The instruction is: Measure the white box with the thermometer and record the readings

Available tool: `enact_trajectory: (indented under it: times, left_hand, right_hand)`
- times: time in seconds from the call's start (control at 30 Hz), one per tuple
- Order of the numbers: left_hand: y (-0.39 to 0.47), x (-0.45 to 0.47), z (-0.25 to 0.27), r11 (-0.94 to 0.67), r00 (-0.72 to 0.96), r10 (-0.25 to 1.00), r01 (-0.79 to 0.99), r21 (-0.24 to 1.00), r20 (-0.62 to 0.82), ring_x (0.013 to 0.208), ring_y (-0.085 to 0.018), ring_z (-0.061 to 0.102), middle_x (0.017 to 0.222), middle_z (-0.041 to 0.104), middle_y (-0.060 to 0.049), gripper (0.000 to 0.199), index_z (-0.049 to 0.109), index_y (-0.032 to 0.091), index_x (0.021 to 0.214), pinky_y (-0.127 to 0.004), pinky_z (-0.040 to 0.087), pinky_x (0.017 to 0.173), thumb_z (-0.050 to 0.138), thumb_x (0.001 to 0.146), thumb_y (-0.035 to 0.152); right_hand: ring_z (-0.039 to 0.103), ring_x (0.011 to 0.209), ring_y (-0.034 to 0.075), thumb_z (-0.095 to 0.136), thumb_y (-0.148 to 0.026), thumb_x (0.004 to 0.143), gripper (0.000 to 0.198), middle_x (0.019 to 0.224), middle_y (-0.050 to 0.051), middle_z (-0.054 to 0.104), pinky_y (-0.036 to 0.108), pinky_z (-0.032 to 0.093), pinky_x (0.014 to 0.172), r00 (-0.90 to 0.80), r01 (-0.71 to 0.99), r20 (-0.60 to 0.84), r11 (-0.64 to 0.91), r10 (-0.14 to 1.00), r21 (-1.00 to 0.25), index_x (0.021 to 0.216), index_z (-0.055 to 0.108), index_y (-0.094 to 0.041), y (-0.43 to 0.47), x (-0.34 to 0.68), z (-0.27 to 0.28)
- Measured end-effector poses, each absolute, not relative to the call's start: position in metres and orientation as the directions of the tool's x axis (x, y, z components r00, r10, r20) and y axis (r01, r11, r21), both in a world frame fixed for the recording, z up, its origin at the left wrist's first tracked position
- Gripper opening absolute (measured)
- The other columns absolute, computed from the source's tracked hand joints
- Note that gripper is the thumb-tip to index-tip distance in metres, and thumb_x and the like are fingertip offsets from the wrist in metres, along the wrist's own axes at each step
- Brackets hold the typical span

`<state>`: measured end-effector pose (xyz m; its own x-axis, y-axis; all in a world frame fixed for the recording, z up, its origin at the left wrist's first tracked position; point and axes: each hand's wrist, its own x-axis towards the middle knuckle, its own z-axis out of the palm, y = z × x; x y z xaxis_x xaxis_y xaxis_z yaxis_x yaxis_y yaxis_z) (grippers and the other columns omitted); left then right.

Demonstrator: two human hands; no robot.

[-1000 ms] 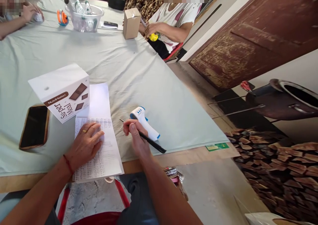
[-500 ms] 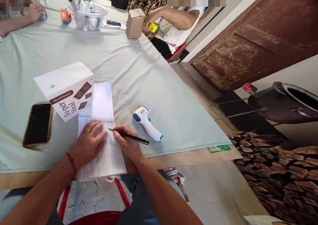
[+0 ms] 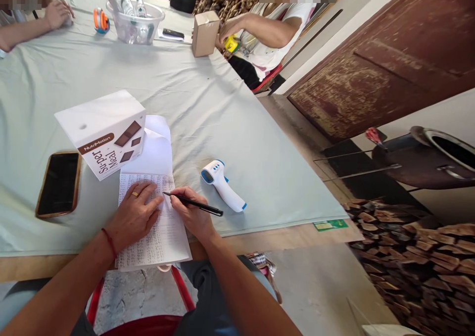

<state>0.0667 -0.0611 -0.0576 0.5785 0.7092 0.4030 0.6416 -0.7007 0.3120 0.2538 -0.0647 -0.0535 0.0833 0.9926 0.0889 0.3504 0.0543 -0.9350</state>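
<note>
Black and slim, a pen (image 3: 202,207) is slanting in the right hand (image 3: 193,216), just left of and below the frame's centre, thumb and fingers pinching it, its tip pointing left over the handwritten notebook (image 3: 165,242) at lower left. Farther left, the left hand (image 3: 137,213) is lying palm down on the notebook, fingers slightly parted.

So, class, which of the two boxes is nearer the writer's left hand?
The white NutriMotion box, just beyond the left hand; the brown cardboard box stands farther off, near the plastic basin.
</note>
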Motion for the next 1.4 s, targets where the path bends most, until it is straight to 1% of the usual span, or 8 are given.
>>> enact_trajectory:
  times: [0.13,0.37,0.67,0.9,1.03,1.17,1.27,1.4]
  left_hand:
    - [-0.0612,0.0666,-0.0576,-0.707,0.585,0.701,0.646,0.289,0.409,0.129,-0.033,0.052,0.135,0.060,-0.019,0.030,0.069,0.015,0.117,-0.058,0.043,0.112,0.046,0.099,0.022]
    - [-0.0602,0.0662,-0.0568,-0.711,0.582,0.698,0.631,0.310,0.416,0.129,-0.032,0.051,0.132,0.060,-0.017,0.028,0.069,0.017,0.116,-0.057,0.044,0.111,0.047,0.099,0.022]
    - [-0.0597,0.0661,-0.0553,-0.733,0.605,0.663,0.644,0.218,0.441,0.127,-0.031,0.052,0.130,0.061,-0.017,0.026,0.068,0.015,0.113,-0.054,0.046,0.110,0.048,0.099,0.021]
    - [-0.0601,0.0662,-0.0541,-0.726,0.595,0.678,0.632,0.270,0.431,0.128,-0.032,0.051,0.131,0.060,-0.017,0.026,0.067,0.016,0.115,-0.056,0.045,0.111,0.047,0.099,0.021]
    - [-0.0601,0.0661,-0.0536,-0.729,0.604,0.672,0.640,0.242,0.429,0.128,-0.031,0.051,0.131,0.061,-0.016,0.027,0.067,0.016,0.115,-0.055,0.045,0.110,0.046,0.099,0.022]
    - [-0.0599,0.0656,-0.0537,-0.735,0.606,0.667,0.631,0.247,0.434,0.127,-0.032,0.051,0.130,0.061,-0.018,0.026,0.068,0.014,0.114,-0.055,0.045,0.111,0.048,0.099,0.021]
    - [-0.0598,0.0654,-0.0538,-0.734,0.605,0.668,0.631,0.251,0.433,0.128,-0.032,0.052,0.131,0.061,-0.018,0.026,0.068,0.014,0.114,-0.054,0.044,0.111,0.048,0.098,0.021]
    - [-0.0600,0.0657,-0.0529,-0.738,0.611,0.660,0.637,0.224,0.436,0.127,-0.032,0.052,0.130,0.061,-0.018,0.027,0.068,0.013,0.114,-0.053,0.045,0.111,0.048,0.099,0.021]
  right_hand:
    - [0.061,0.063,0.017,0.056,-0.037,0.077,0.016,0.070,0.000,0.070,0.030,0.053,0.066,0.082,0.368,0.099,0.062,0.992,-0.928,0.075,0.065,-0.024,-0.0650,0.2537,-0.0523]
    - [0.061,0.063,0.017,0.056,-0.038,0.078,0.017,0.069,0.000,0.069,0.030,0.053,0.065,0.073,0.367,0.093,0.060,0.993,-0.928,0.074,0.064,-0.024,-0.0652,0.2540,-0.0517]
    - [0.062,0.065,0.018,0.056,-0.039,0.078,0.017,0.073,0.001,0.071,0.031,0.054,0.068,0.106,0.363,0.105,0.060,0.989,-0.930,0.076,0.064,-0.023,-0.0647,0.2546,-0.0527]
    - [0.061,0.064,0.017,0.055,-0.037,0.078,0.016,0.070,0.000,0.069,0.030,0.052,0.065,0.064,0.371,0.100,0.070,0.993,-0.926,0.074,0.063,-0.024,-0.0648,0.2559,-0.0503]
    - [0.061,0.064,0.017,0.055,-0.036,0.078,0.016,0.071,0.001,0.069,0.029,0.051,0.064,0.072,0.374,0.104,0.070,0.992,-0.925,0.075,0.064,-0.023,-0.0650,0.2560,-0.0504]
    - [0.061,0.064,0.017,0.056,-0.035,0.079,0.015,0.072,0.000,0.070,0.029,0.052,0.065,0.087,0.375,0.115,0.074,0.990,-0.924,0.076,0.064,-0.023,-0.0648,0.2563,-0.0520]
    - [0.061,0.064,0.017,0.055,-0.036,0.079,0.016,0.070,0.000,0.069,0.029,0.051,0.064,0.090,0.373,0.121,0.079,0.989,-0.924,0.076,0.063,-0.023,-0.0645,0.2567,-0.0535]
    - [0.060,0.063,0.017,0.055,-0.035,0.079,0.015,0.068,0.000,0.068,0.028,0.051,0.062,0.074,0.376,0.136,0.098,0.988,-0.921,0.076,0.063,-0.023,-0.0649,0.2567,-0.0542]
